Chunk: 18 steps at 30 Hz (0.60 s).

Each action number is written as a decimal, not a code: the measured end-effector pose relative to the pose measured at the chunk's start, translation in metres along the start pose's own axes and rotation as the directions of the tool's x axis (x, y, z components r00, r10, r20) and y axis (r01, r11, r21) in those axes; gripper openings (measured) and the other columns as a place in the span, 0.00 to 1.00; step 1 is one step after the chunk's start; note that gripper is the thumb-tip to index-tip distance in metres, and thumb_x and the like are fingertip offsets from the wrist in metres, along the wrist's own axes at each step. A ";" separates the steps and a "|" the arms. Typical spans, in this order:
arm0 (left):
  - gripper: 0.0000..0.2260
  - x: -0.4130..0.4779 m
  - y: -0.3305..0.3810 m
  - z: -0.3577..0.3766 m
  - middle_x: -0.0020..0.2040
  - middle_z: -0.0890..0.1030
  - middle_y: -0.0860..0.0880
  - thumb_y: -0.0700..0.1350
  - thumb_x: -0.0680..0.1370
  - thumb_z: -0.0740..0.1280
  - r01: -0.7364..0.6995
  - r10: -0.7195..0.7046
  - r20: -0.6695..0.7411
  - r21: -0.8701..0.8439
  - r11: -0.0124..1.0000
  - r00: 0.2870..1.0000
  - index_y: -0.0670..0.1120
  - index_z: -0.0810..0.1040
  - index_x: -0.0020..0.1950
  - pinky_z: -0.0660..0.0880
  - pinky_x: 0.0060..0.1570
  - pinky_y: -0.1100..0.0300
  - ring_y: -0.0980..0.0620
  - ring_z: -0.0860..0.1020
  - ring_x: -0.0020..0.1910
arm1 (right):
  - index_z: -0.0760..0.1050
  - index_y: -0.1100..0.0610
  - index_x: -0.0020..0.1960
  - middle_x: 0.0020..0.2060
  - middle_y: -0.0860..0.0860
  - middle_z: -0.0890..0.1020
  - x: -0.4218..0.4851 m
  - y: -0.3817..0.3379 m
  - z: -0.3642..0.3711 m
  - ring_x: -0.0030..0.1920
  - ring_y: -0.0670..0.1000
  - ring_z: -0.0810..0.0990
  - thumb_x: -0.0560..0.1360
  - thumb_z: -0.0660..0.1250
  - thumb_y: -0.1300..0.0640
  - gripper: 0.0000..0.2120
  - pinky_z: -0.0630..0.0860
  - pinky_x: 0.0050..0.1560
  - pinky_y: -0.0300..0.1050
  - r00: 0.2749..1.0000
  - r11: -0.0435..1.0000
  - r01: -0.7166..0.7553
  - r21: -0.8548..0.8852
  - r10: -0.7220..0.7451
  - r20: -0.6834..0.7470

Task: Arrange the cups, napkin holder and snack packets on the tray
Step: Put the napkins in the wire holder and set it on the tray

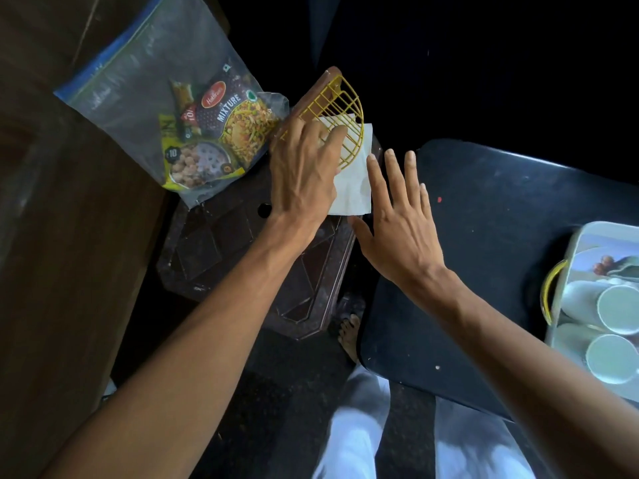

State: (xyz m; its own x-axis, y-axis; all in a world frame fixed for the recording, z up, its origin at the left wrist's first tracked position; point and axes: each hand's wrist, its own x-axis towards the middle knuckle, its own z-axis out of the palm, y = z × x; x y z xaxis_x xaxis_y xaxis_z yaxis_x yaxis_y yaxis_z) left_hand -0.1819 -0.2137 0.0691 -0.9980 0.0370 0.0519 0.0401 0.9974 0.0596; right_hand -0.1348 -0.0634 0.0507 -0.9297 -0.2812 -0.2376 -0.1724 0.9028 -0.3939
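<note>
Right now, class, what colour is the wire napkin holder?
Yellow; the napkin holder shows in the head view.

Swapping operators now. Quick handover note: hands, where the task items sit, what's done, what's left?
Left hand: lying on the yellow wire napkin holder and white napkin on the brown stool; whether it grips them cannot be told.
Right hand: open, fingers spread, beside the napkin, holding nothing.
Snack packets: in the clear zip bag, which lies partly on the stool.
Tray: on the black table, at the right edge of the view, with two white cups in it.
Done: cups on tray.
Left: napkin holder and snack packets to the tray.
</note>
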 end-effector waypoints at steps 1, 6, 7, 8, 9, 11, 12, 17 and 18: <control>0.26 -0.001 -0.001 -0.004 0.66 0.78 0.45 0.44 0.77 0.73 0.003 -0.003 -0.009 -0.008 1.000 1.000 0.48 0.71 0.74 0.75 0.60 0.49 0.44 0.73 0.66 | 0.44 0.55 0.82 0.82 0.56 0.46 0.000 0.001 -0.001 0.81 0.58 0.39 0.81 0.60 0.47 0.37 0.49 0.79 0.61 1.000 1.000 0.007 0.010 -0.007 0.002; 0.25 -0.017 0.007 -0.037 0.63 0.80 0.46 0.45 0.75 0.76 0.034 -0.049 -0.096 -0.160 0.987 0.994 0.48 0.75 0.71 0.75 0.57 0.53 0.43 0.76 0.62 | 0.54 0.62 0.80 0.79 0.59 0.59 -0.007 -0.006 -0.016 0.80 0.58 0.53 0.81 0.64 0.50 0.34 0.55 0.79 0.50 0.986 0.927 0.002 0.376 0.061 -0.157; 0.25 -0.023 0.012 -0.042 0.62 0.81 0.46 0.46 0.74 0.76 0.046 -0.070 -0.103 -0.217 0.975 0.992 0.48 0.76 0.71 0.73 0.57 0.55 0.44 0.76 0.61 | 0.56 0.62 0.80 0.77 0.58 0.62 -0.010 -0.007 -0.020 0.78 0.55 0.58 0.81 0.65 0.50 0.33 0.59 0.77 0.46 0.974 0.864 -0.014 0.503 0.127 -0.190; 0.25 -0.031 0.017 -0.047 0.62 0.81 0.47 0.47 0.75 0.75 0.065 -0.095 -0.094 -0.278 0.958 0.991 0.48 0.76 0.71 0.71 0.57 0.59 0.44 0.75 0.61 | 0.58 0.61 0.79 0.75 0.56 0.66 -0.014 -0.007 -0.026 0.75 0.52 0.64 0.81 0.65 0.50 0.32 0.65 0.74 0.44 0.960 0.793 -0.031 0.609 0.192 -0.202; 0.25 -0.039 0.024 -0.051 0.62 0.81 0.48 0.48 0.75 0.75 0.090 -0.122 -0.071 -0.343 0.935 0.990 0.48 0.75 0.71 0.69 0.57 0.64 0.46 0.75 0.61 | 0.60 0.59 0.79 0.72 0.53 0.70 -0.019 -0.006 -0.032 0.72 0.48 0.69 0.81 0.65 0.49 0.31 0.71 0.69 0.42 0.950 0.724 -0.047 0.688 0.246 -0.193; 0.24 -0.057 0.039 -0.058 0.62 0.80 0.50 0.49 0.75 0.75 0.134 -0.164 -0.022 -0.474 0.871 0.986 0.50 0.75 0.71 0.66 0.58 0.71 0.49 0.75 0.60 | 0.64 0.56 0.76 0.66 0.49 0.77 -0.032 0.000 -0.044 0.64 0.42 0.77 0.81 0.66 0.48 0.28 0.77 0.58 0.35 0.942 0.629 -0.051 0.776 0.288 -0.172; 0.24 -0.067 0.049 -0.061 0.62 0.80 0.51 0.49 0.76 0.75 0.146 -0.172 0.001 -0.534 0.833 0.985 0.50 0.75 0.71 0.68 0.59 0.71 0.50 0.75 0.59 | 0.67 0.55 0.75 0.63 0.47 0.80 -0.041 0.005 -0.050 0.60 0.40 0.79 0.80 0.67 0.49 0.25 0.77 0.54 0.31 0.943 0.599 -0.039 0.800 0.287 -0.169; 0.23 -0.114 0.110 -0.061 0.62 0.80 0.52 0.47 0.76 0.74 0.176 -0.157 0.093 -0.720 0.672 0.983 0.50 0.75 0.71 0.79 0.57 0.48 0.50 0.77 0.61 | 0.75 0.52 0.67 0.51 0.44 0.85 -0.097 0.044 -0.061 0.51 0.40 0.84 0.80 0.68 0.59 0.16 0.79 0.50 0.33 0.938 0.576 -0.069 0.815 0.315 -0.143; 0.23 -0.122 0.123 -0.059 0.63 0.80 0.51 0.46 0.76 0.74 0.190 -0.156 0.115 -0.732 0.655 0.981 0.49 0.76 0.71 0.79 0.57 0.48 0.50 0.78 0.61 | 0.76 0.52 0.67 0.50 0.44 0.86 -0.109 0.054 -0.062 0.50 0.41 0.85 0.79 0.69 0.60 0.16 0.81 0.50 0.36 0.933 0.574 -0.086 0.814 0.334 -0.137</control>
State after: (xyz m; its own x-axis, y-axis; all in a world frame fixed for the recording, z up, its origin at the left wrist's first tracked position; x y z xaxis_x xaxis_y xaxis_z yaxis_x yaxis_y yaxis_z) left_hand -0.0521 -0.0992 0.1289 -0.9910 -0.1125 -0.0726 -0.1268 0.6149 0.7783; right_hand -0.0627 0.0360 0.1101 -0.9691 0.0839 -0.2318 0.2462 0.2774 -0.9287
